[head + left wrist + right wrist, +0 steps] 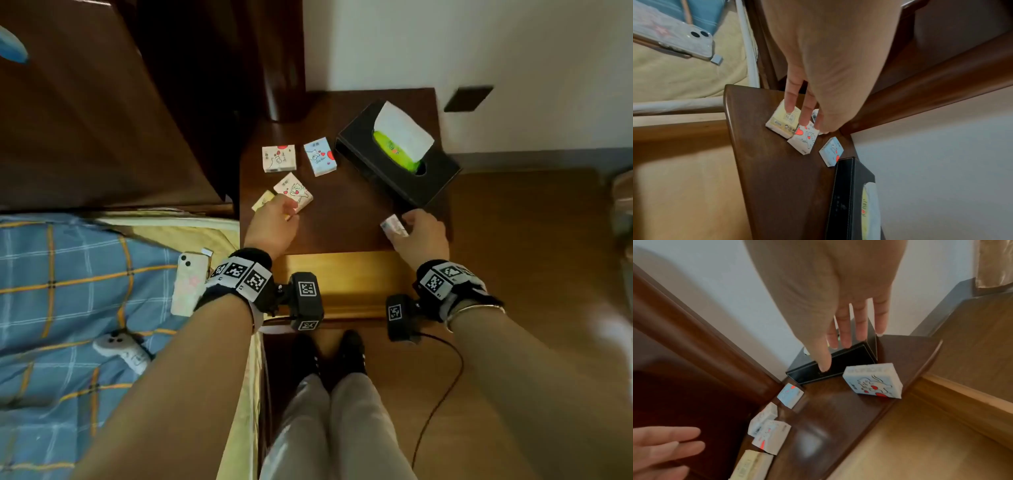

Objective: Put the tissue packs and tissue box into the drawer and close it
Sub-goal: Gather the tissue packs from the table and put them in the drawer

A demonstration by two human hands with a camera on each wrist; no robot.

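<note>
Dark wood bench [342, 222] beside a bed [68, 274], with the drawer [342, 274] pulled open below its front edge. Nothing to be seen in the part of the drawer that shows.

At the back right of the bench, a black tissue box [363, 154], turned at a slant, a white tissue sticking up out of it. Just left of it a blue pack [320, 156], then a pink pack [279, 158], both lying flat. Nearer the front left, a cat pack [296, 192] and a yellow pack [263, 200], side by side and touching.

Left grip [272, 224] over those two, fingers [790, 100] straight and a bit apart, tips down at the yellow pack and the cat pack. Touching or just above: cannot tell. Holding nothing.

Right grip [423, 236] at the near end of the tissue box, fingers [861, 321] straight and spread, holding nothing. Just beside it a front pack [394, 226], tipped up at the bench's front edge.

On the bed, a phone [190, 287] lying near the left wrist.
</note>
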